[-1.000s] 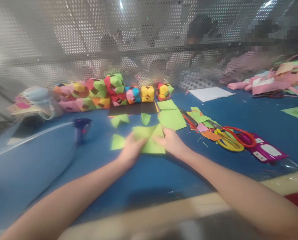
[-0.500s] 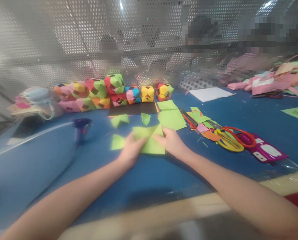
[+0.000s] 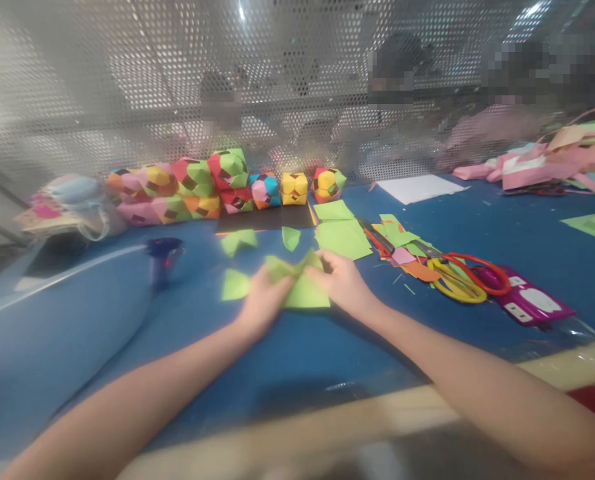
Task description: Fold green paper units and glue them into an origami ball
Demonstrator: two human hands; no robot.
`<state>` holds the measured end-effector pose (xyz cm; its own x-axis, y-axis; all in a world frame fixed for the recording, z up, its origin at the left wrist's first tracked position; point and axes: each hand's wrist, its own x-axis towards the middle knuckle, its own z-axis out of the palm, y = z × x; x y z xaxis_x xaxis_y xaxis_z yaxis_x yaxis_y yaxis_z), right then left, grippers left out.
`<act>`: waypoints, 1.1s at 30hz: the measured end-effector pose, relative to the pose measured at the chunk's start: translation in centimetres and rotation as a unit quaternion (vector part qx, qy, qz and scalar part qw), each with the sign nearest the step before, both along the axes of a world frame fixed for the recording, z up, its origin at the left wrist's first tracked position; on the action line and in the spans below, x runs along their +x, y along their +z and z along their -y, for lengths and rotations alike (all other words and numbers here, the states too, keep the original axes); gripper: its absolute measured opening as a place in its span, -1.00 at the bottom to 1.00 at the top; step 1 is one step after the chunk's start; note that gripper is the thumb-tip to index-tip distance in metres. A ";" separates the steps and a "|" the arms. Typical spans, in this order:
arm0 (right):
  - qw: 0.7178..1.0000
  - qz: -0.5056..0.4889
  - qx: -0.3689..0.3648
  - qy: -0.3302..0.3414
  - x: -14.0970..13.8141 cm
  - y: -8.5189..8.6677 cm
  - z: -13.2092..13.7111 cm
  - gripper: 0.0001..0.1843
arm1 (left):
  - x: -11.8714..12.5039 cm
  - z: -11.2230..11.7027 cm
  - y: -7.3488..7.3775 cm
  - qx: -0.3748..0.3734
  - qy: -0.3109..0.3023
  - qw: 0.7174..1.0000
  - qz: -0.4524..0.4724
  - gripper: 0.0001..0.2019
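Both my hands work a sheet of green paper that lies on the blue table. My left hand pinches its left side and my right hand grips its upper right corner, which is lifted and bent. Small folded green pieces lie close by: one just left of my left hand, two more behind it. A stack of flat green squares sits right behind my right hand.
A row of multicoloured paper cubes lines the perforated metal screen at the back. Red and yellow scissors, paper scraps and a purple tool lie to the right. A blue glue bottle stands left. People sit beyond the screen.
The top edge of the green sheet has been pushed up and creased between my hands. My right hand has shifted slightly left and up on it.
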<state>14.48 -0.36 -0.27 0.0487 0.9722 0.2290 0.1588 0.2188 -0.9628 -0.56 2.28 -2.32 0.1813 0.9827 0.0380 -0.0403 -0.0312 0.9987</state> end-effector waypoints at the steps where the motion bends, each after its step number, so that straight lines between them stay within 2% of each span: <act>1: 1.000 0.002 0.000 0.002 0.0 0.0 0.0 -0.88 | -0.1 0.0 0.1 0.013 -0.004 1.000 -0.014 -0.75; 5: 1.000 0.023 0.003 0.007 0.1 0.4 0.1 -0.79 | -0.3 0.6 0.9 0.049 -0.033 0.997 -0.049 -0.77; 8: 0.999 0.052 0.015 -0.005 0.1 0.9 0.4 -0.80 | -0.3 1.3 1.5 0.079 -0.047 0.991 -0.094 -0.77; 13: 0.995 0.097 0.033 0.012 -0.1 1.7 1.1 -0.83 | -0.3 1.7 1.5 0.132 -0.057 0.981 -0.133 -0.84; 19: 0.978 0.175 0.110 0.025 -0.1 1.5 1.4 -0.80 | -0.3 1.3 1.2 0.115 -0.065 0.984 -0.121 -0.83; 24: 0.942 0.271 0.197 0.023 -0.2 0.9 1.5 -0.79 | -0.3 1.1 1.2 0.111 -0.060 0.985 -0.119 -0.85; 27: 0.936 0.292 0.196 -0.001 -0.2 0.8 1.4 -0.89 | -0.2 1.1 1.1 0.122 -0.042 0.981 -0.142 -0.85; 33: 0.946 0.275 0.171 -0.003 0.2 0.9 1.0 -0.80 | -0.1 1.2 1.4 0.128 -0.042 0.981 -0.141 -0.88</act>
